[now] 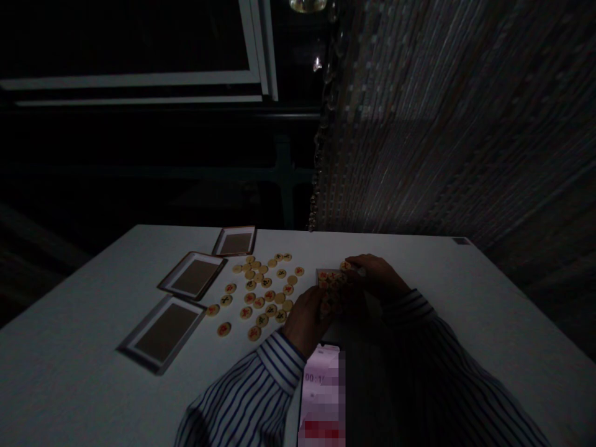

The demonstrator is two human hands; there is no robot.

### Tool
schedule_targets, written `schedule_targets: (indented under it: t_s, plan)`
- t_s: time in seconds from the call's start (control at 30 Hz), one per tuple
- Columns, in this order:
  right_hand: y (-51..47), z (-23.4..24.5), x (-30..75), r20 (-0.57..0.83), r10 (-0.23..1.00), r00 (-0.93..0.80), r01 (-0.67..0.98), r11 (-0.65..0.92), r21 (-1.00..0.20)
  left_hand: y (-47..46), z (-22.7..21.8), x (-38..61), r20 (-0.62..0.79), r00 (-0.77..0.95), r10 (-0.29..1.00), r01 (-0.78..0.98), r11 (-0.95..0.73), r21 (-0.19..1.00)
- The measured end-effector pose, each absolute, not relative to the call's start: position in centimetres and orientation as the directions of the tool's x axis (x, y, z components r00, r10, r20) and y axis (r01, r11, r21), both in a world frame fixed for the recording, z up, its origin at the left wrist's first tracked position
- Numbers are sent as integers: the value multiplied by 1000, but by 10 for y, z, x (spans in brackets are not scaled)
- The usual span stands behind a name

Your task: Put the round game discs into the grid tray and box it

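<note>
Several round Chinese chess pieces (333,288), some with red characters, are grouped in a picture frame (321,272) with a pale edge. My right hand (379,276) is at its far right corner, pinching one chess piece (345,266) between thumb and fingertips. At the frame's near left side, my left hand (305,316) is closed with curled fingers; the fingertips are in shadow, and what they grip is hidden. Left of it, loose chess pieces (259,302) lie scattered, with red characters, dark characters or blank faces up.
Three more picture frames lie along the left of the white table (84,347): a silver one (161,366), a brown one (162,287) and another behind (255,239). A phone (321,372) showing a timer lies near me. A bead curtain (395,155) hangs behind.
</note>
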State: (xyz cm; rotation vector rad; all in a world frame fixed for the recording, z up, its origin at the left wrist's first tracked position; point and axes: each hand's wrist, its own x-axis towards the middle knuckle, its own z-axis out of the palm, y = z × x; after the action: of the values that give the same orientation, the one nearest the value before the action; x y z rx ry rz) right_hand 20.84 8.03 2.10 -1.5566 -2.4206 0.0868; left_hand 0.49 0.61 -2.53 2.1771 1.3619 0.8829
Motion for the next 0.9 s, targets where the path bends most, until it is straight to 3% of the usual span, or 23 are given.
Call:
schedule_targets:
  t_s: [0.23,0.9]
  plan:
    - [82,19,207,74,918,-390,911,396,-114,7,-28,5,267,325,907,627,-418,657]
    - [86,8,208,18,905,-424,905,424,22,6,-39,4,310,321,895,655,-446,609]
